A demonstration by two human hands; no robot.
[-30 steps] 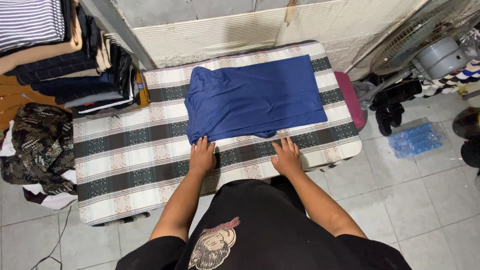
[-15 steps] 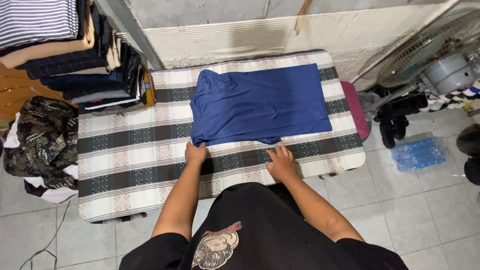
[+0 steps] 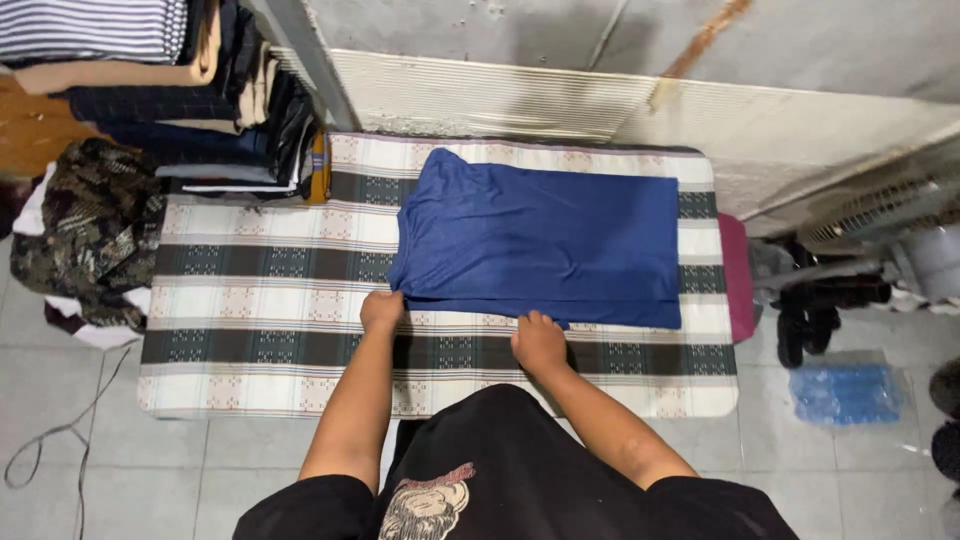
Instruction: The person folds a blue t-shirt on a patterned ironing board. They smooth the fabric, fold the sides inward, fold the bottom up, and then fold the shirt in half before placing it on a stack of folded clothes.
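- Two hands at the blue shirt's [image 3: 540,245] near edge.
- Left hand [image 3: 382,310] pinches its corner.
- Right hand [image 3: 539,343] curled closed on its hem, over the bench [image 3: 250,300].

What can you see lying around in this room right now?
shirt: one, blue, folded flat on the table
table cover: one, cream and dark checked, over the table
stack of clothes: one, striped, tan and dark, far left corner
patterned cloth: one, dark brown, heaped left of the table
fan: one, grey, on the right
pack of bottles: one, blue, on the floor at right
cable: one, dark, on the floor at left
left hand: at the shirt's near left corner
right hand: at the shirt's near edge
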